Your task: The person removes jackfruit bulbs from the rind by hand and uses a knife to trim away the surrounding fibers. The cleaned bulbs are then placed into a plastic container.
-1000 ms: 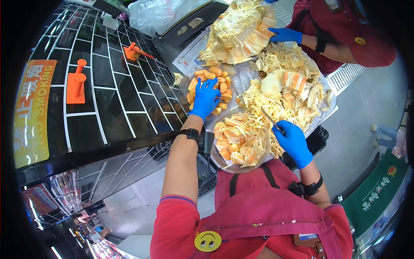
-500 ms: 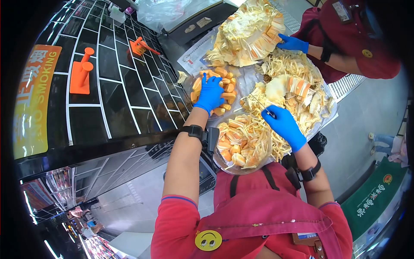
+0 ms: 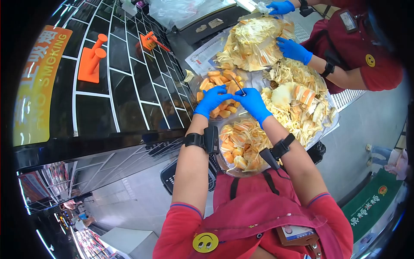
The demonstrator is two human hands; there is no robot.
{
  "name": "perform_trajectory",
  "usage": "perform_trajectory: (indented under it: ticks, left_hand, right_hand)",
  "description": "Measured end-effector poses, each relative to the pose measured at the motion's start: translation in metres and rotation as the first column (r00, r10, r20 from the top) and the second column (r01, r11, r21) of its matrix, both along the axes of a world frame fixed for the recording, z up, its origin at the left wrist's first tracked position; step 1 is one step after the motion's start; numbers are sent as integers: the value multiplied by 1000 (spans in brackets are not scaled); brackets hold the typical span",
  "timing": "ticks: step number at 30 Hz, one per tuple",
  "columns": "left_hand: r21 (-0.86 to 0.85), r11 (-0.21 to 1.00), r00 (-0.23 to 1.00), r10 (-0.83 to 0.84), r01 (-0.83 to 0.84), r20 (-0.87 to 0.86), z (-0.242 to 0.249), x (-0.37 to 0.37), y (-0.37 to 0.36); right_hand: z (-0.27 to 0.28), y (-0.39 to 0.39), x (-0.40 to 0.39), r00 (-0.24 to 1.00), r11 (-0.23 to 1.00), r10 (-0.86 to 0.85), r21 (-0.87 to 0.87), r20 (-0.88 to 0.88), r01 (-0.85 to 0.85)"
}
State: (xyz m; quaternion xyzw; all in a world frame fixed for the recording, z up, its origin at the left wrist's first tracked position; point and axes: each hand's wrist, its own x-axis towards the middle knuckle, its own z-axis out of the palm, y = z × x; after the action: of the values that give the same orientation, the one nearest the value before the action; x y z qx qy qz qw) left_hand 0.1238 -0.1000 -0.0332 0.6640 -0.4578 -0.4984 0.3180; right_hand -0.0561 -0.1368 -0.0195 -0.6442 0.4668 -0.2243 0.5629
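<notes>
Over a clear bowl (image 3: pixel 199 80) of orange jackfruit pods (image 3: pixel 219 80), my two blue-gloved hands have come together. My right hand (image 3: pixel 253 105) is closed on a thin knife (image 3: pixel 236 83), its blade pointing away from me toward the pods. The fingers of my left hand (image 3: pixel 211 102) are drawn together by the right fingertips; whatever they pinch is hidden. Closer to my body sits a second clear bowl (image 3: pixel 242 174) with jackfruit pieces and pale strands (image 3: pixel 248 138). Right of my hands lie opened jackfruit sections (image 3: pixel 297 103) with loose pale fibres.
Across the table, a co-worker's gloved hand (image 3: pixel 294 50) touches a large jackfruit piece (image 3: pixel 254 41); their other hand (image 3: pixel 280 7) is beyond it. A black tiled wall (image 3: pixel 125 86) with orange hooks (image 3: pixel 91 60) borders the left. Behind the fruit are plastic bags (image 3: pixel 170 13).
My right hand has moved left with the knife, from the fibres to beside my left hand. My left fingers have gathered together. The co-worker's second hand has come into view.
</notes>
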Motion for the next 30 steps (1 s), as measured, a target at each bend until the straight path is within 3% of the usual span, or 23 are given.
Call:
perform_trajectory:
  ticks: [5,7,8,10,11,12,13,14,15,17,19,20,21,23,24,25,26,28,29,30]
  left_hand:
    - [-66,988,959,118,-139,-257,1,-11,10]
    - [-84,976,933,164,-201,-319,-6,-15,14]
    - [-108,962,938,212,-249,-275,-9,-18,16]
    - [-134,947,938,258,-293,-231,-17,-14,17]
    - [-168,923,937,350,-347,-10,-19,-7,19]
    - [-211,897,879,430,-390,206,-20,-3,22]
    - [-206,897,881,429,-390,201,-12,-4,25]
    - [-322,891,739,447,-319,504,-4,-5,27]
    - [-406,889,497,455,-210,739,3,-6,28]
    - [-448,869,435,493,-210,754,0,-3,25]
    - [-682,688,582,668,-246,464,1,2,21]
    - [-679,676,719,620,-287,314,4,1,29]
    - [-677,677,719,620,-289,313,18,-9,39]
    - [-253,890,838,446,-378,315,47,-33,67]
    - [-182,925,856,378,-333,353,54,-44,81]
    - [-106,953,871,303,-285,386,57,-53,96]
    - [-96,955,873,297,-282,387,52,-59,112]
    - [-272,958,704,133,88,698,43,-68,135]
    - [-271,959,706,134,85,696,38,-72,141]
    - [-254,956,692,85,146,717,41,-78,144]
  right_hand:
    - [6,-1,4,994,986,-104,136,44,97]
    - [6,2,3,938,905,-246,404,245,132]
    - [7,3,-1,939,906,-243,404,245,130]
    - [5,1,-16,928,946,-287,220,237,237]
    - [4,-1,-30,948,957,-262,173,181,232]
    - [3,-4,-47,982,984,-177,-14,70,178]
    - [3,-6,-65,993,977,-106,-191,-57,94]
    - [3,-5,-80,986,964,-108,-254,-126,74]
    - [4,-2,-93,975,948,-115,-315,-191,50]
    - [8,5,-108,967,939,-133,-340,-216,53]
    - [27,13,-121,933,966,-153,-250,-324,72]
    - [35,20,-125,896,970,-155,-237,-416,58]
    - [35,26,-131,895,970,-154,-236,-419,57]
    - [27,40,-143,909,944,-181,-326,-376,53]
    - [15,46,-148,944,828,-231,-557,-237,63]
    - [14,51,-154,943,832,-233,-550,-239,66]
    - [14,56,-160,945,898,-176,-438,-275,39]
    - [19,65,-167,949,968,-78,-251,-306,-1]
    - [23,70,-168,948,968,-76,-250,-309,-3]
    - [27,76,-167,972,991,-132,-2,-195,134]
